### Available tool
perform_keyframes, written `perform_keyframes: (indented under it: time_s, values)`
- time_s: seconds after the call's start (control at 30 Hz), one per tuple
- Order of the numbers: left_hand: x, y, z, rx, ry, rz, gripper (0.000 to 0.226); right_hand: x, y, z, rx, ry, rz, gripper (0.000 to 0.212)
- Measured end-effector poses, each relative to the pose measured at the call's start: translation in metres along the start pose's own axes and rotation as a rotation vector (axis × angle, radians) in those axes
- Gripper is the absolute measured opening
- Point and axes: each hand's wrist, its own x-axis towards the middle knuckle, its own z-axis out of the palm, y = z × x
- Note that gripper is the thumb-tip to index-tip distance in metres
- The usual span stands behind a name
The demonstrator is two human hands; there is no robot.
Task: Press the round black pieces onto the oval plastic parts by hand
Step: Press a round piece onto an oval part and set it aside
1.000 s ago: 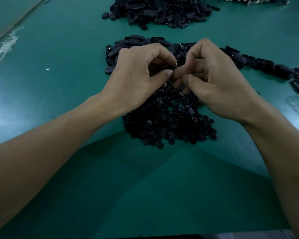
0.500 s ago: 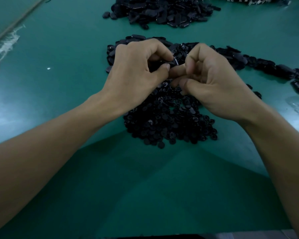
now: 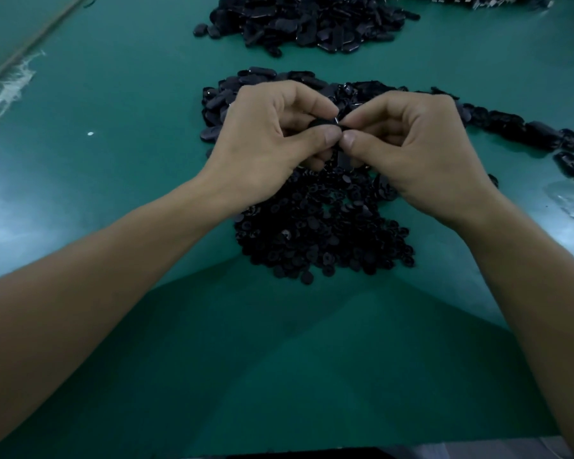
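Observation:
My left hand (image 3: 265,144) and my right hand (image 3: 418,150) meet above the middle of the green table (image 3: 130,193). Both pinch one small black assembly: the left thumb and fingers hold an oval plastic part (image 3: 318,124), and the right thumb and forefinger pinch its other end. Whether a round piece sits on it is hidden by the fingers. Under the hands lies a heap of round black pieces (image 3: 322,236). Behind the hands a pile of oval plastic parts (image 3: 232,94) spreads left and right.
A second heap of black oval parts (image 3: 309,21) lies at the far edge. A row of black parts (image 3: 524,130) trails off to the right. A clear plastic scrap (image 3: 570,200) lies at the right, and white fibrous scraps (image 3: 4,91) at the far left.
Both hands have shifted slightly toward me and turned, so the thumbs now meet tip to tip on the part. The piles have not moved.

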Motion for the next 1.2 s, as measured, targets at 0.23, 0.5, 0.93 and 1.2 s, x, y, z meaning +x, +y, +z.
perform_keyframes:
  time_s: [0.23,0.5,0.93,1.2]
  values:
    - [-0.002,0.001,0.001,-0.039,0.001,-0.061,0.010,-0.001,0.000,0.000,0.020,0.006,0.041,0.007]
    - [0.000,0.002,0.000,0.079,-0.053,-0.039,0.015,0.000,-0.002,-0.001,-0.052,0.008,0.039,0.011]
    - [0.004,0.004,-0.008,0.007,-0.138,-0.030,0.017,0.001,-0.006,0.006,-0.067,0.070,0.063,0.007]
    - [0.003,0.003,-0.008,0.172,-0.117,0.042,0.013,0.000,-0.005,0.004,-0.066,0.058,0.044,0.010]
